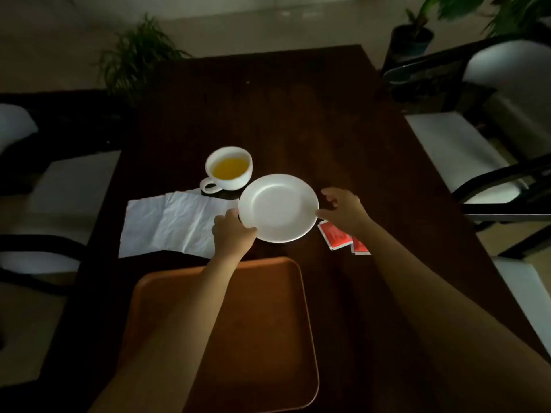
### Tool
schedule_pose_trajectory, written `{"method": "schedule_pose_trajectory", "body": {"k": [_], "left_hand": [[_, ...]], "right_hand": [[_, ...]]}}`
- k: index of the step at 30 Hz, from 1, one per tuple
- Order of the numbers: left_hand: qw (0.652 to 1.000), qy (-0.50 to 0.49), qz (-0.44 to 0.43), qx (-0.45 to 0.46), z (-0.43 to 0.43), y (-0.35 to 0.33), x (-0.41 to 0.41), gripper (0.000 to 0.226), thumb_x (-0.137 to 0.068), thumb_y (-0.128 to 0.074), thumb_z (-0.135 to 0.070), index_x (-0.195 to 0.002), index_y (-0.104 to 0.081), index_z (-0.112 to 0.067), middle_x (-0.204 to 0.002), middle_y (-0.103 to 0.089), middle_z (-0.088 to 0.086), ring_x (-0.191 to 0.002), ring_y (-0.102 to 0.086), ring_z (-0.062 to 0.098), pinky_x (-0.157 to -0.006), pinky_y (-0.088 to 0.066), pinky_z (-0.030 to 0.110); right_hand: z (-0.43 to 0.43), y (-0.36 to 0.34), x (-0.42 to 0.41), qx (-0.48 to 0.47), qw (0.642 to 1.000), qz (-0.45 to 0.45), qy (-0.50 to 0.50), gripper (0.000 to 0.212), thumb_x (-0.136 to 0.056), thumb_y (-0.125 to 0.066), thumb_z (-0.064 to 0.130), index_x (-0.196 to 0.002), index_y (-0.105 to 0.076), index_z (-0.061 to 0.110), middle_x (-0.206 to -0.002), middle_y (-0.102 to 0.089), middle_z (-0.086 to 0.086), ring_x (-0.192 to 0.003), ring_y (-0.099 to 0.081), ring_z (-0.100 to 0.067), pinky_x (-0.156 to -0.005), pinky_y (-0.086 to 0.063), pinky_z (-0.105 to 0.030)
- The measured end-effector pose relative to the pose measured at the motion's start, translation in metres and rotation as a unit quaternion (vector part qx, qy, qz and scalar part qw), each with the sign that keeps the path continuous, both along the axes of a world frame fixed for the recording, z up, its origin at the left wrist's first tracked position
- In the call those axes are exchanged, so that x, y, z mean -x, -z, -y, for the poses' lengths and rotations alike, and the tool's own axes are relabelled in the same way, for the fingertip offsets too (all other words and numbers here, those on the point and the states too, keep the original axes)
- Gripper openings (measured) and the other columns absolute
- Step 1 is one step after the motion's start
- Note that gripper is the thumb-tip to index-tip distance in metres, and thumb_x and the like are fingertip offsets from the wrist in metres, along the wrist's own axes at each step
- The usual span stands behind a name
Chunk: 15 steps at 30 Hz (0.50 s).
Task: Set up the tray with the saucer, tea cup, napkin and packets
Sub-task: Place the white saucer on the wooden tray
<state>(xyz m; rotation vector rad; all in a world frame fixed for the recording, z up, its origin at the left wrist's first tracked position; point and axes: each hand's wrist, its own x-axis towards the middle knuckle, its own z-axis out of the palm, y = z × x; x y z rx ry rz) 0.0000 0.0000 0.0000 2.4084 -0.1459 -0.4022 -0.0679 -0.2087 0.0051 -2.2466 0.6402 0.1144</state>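
saucer [278, 207] btwn both hands: left [234, 232] grips rim, right [343, 210] loose at edge.

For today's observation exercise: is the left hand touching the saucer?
Touching. The head view shows the left hand with its thumb over the saucer rim.

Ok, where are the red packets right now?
In the head view, the red packets lie on the dark table, under the right hand, right of the saucer.
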Motion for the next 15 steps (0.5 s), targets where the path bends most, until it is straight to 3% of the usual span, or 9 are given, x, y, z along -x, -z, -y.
{"method": "schedule_pose_trajectory", "body": {"k": [3,9,15], "left_hand": [[1.000,0.012,-0.003,0.003,0.003,0.004,-0.007,0.033,-0.075,-0.061,-0.009,-0.105,-0.053,0.001,-0.105,-0.058,0.027,-0.093,-0.060,0.037,-0.068,-0.052,0.041],[1.000,0.021,0.004,0.018,0.009,0.015,-0.021,0.038,-0.077,-0.062,-0.006,-0.111,-0.049,0.003,-0.110,-0.059,0.024,-0.100,-0.059,0.036,-0.077,-0.056,0.050],[1.000,0.015,-0.014,0.013,0.013,0.016,-0.025,0.039,-0.079,-0.061,-0.007,-0.116,-0.048,-0.003,-0.119,-0.047,0.025,-0.085,-0.062,0.038,-0.072,-0.058,0.048]], "right_hand": [[0.002,0.003,-0.020,0.029,0.999,-0.005,-0.029,0.058,-0.080,-0.066,0.020,-0.132,-0.043,0.010,-0.131,-0.050,-0.018,-0.119,-0.046,-0.034,-0.104,-0.037,-0.050],[-0.002,0.014,-0.048,0.053,0.997,-0.016,-0.047,0.053,-0.082,-0.062,0.016,-0.132,-0.044,0.014,-0.131,-0.040,-0.020,-0.122,-0.038,-0.037,-0.102,-0.040,-0.049],[0.000,0.021,-0.055,0.056,0.997,-0.026,-0.050,0.058,-0.081,-0.063,0.011,-0.134,-0.041,0.014,-0.133,-0.042,-0.021,-0.121,-0.043,-0.037,-0.102,-0.037,-0.043]]}}
